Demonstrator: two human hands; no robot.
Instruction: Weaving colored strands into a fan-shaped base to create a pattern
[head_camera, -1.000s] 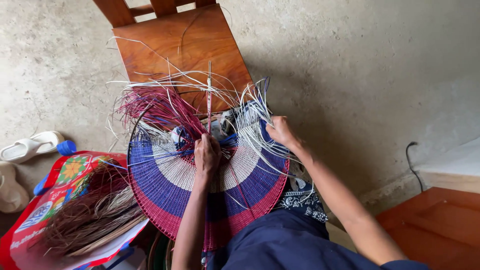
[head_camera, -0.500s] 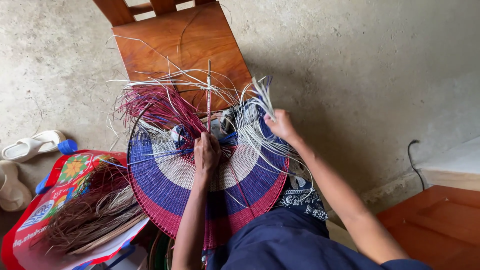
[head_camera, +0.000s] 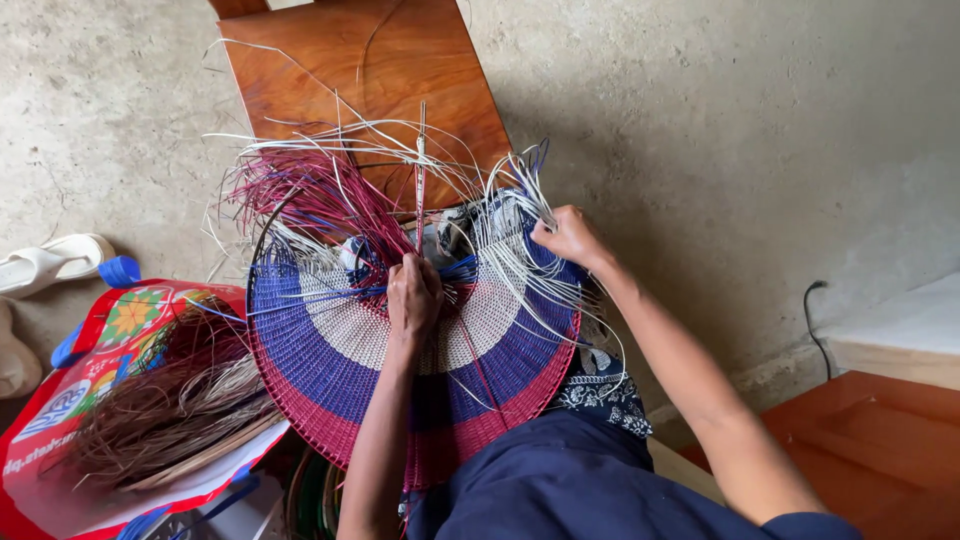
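A round woven piece (head_camera: 330, 360) with white, blue and magenta rings rests on my lap, its far edge unfinished with loose white, blue and magenta strands (head_camera: 330, 190) sticking out. My left hand (head_camera: 412, 297) presses on its middle, fingers closed around strands near the centre. At the upper right rim, my right hand (head_camera: 568, 238) pinches a bunch of white strands (head_camera: 520, 200).
A wooden chair seat (head_camera: 350, 70) stands just beyond the weaving. At the left lies a red printed bag (head_camera: 60, 420) holding a bundle of brown fibres (head_camera: 160, 410). White sandals (head_camera: 50, 265) sit on the concrete floor. A wooden step (head_camera: 880, 440) is at right.
My right hand has shifted slightly along the upper right rim, pulling the white strands. The left hand stays pressed on the centre.
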